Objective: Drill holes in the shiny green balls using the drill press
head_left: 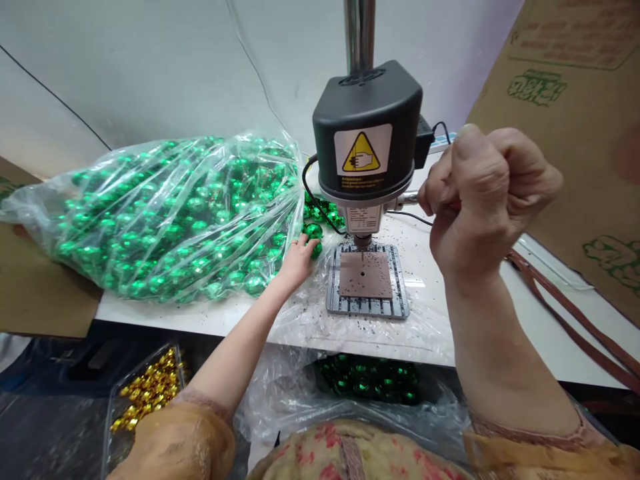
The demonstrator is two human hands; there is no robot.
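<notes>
My left hand point(297, 261), with a ring on one finger, reaches to the mouth of a clear plastic bag point(45, 210). Its fingers are closed on a shiny green faceted ball point(316, 250), partly hidden by them, and another green ball point(313, 231) lies against the fingertips. On the right, my right hand point(487, 193) is raised in a fist around the feed handle point(410, 198) of a small black bench drill press point(367, 133). Below the drill bit, a brown square board point(375, 283) with a dark hole lies on the slotted metal base point(333, 303).
The bag, full of green balls, covers the left of the white table point(430, 333). Dark shavings surround the base. A cardboard box point(565, 133) stands at right beside a brown strap point(565, 310). Below are dark green balls point(365, 380) in plastic and small gold balls point(153, 383) in a clear container.
</notes>
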